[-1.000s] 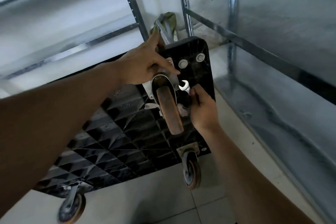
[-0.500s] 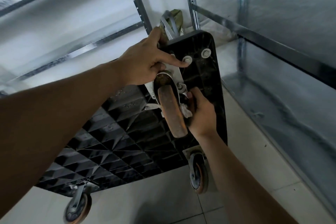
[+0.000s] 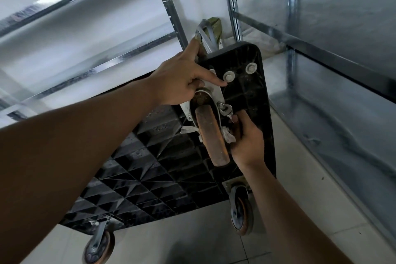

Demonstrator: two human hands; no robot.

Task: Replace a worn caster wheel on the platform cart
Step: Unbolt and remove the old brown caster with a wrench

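Curling round the short shank of a wrench (image 3: 227, 112), the fingers (image 3: 237, 121) of the right hand (image 3: 246, 143) hold the tool tight. Its open end now sits at the nut (image 3: 220, 105) on the lower right corner of the mounting plate (image 3: 216, 92). A second ago that end was lifted clear of the plate; half a second ago it was coming in beside the fork. So the change is the seating: tool on fastener.

Across the plate, the left hand (image 3: 180, 83) has barely shifted. Its index fingertip (image 3: 221, 83) stretches to the washer of a bolt (image 3: 228, 76), its lower fingers curl against the caster's swivel head, and its thumb lies up over the top edge of the platform cart (image 3: 255, 100), clamping that corner.

The worn caster wheel (image 3: 211, 135) is still mounted. It stands out from the cart's ribbed underside near the upper right corner, between the two hands. Another caster (image 3: 242, 210) hangs at the lower right corner and a third caster (image 3: 98, 246) at the lower left, both over the tiled floor (image 3: 192, 242).

As I judge it, the job is early: the nuts are being loosened, and the old wheel cannot come off until they are undone.
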